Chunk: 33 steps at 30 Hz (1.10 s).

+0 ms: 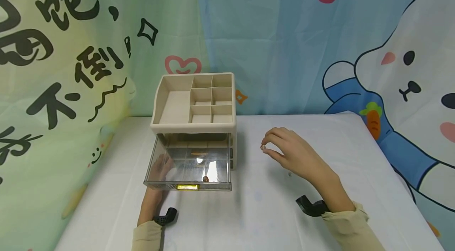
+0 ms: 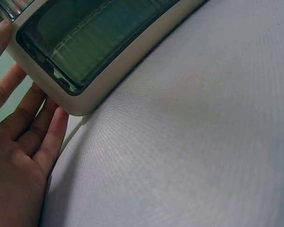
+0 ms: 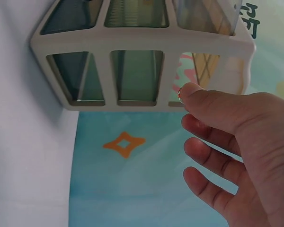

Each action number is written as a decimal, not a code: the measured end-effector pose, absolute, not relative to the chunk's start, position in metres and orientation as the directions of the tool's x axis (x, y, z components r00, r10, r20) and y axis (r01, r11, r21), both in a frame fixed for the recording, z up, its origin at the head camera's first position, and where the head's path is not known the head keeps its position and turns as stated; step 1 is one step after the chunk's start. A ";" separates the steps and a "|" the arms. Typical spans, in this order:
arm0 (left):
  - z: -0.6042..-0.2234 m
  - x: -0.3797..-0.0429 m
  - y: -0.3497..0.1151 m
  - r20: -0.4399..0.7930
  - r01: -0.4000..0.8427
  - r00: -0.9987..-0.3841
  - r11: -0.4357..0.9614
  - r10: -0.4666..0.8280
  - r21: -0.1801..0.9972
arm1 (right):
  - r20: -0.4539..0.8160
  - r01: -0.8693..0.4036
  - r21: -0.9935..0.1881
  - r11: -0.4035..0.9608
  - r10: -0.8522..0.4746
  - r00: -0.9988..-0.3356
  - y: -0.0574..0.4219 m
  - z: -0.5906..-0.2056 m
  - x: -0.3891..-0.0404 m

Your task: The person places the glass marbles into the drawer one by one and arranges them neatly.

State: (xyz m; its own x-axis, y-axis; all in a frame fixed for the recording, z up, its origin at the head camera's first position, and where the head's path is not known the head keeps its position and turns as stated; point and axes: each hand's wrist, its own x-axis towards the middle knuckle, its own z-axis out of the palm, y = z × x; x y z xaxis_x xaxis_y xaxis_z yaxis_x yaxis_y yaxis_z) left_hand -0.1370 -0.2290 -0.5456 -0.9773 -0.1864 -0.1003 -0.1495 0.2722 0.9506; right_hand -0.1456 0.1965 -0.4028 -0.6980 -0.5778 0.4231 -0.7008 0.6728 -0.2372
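Note:
A cream desktop organizer [image 1: 193, 127] stands on the white table with its clear top drawer [image 1: 220, 186] pulled out. My left hand [image 2: 19, 146] is at the organizer's left side, its fingers extended against the cream frame; in the head view it shows partly through the drawer. To the right of the organizer, my right hand [image 1: 293, 152] is raised, pinching a tiny round reddish-and-white piece [image 1: 263, 147] between thumb and index finger. That piece is mostly hidden in the right wrist view. A small brown round piece [image 1: 205, 179] appears inside the drawer near its front.
The organizer's top has a large compartment [image 1: 174, 106] and several small ones [image 1: 222, 97]. A yellow label [image 1: 187, 187] marks the drawer front. A tiny clear speck [image 1: 289, 174] lies on the white tablecloth [image 1: 263, 219]. A printed curtain [image 1: 270, 45] hangs behind.

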 end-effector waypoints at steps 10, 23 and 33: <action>-0.547 -0.138 -0.229 -0.074 -0.126 -0.979 0.271 -0.192 0.954 | 0.440 -0.716 -0.232 0.659 -0.585 -0.681 0.187 -0.391 -0.146; -0.546 -0.137 -0.227 -0.080 -0.131 -0.978 0.271 -0.193 0.953 | 0.454 -0.725 -0.193 0.661 -0.595 -0.663 0.175 -0.373 -0.145; -0.549 -0.139 -0.229 -0.088 -0.142 -0.977 0.288 -0.195 0.947 | 0.491 -0.754 -0.156 0.638 -0.612 -0.620 0.166 -0.361 -0.145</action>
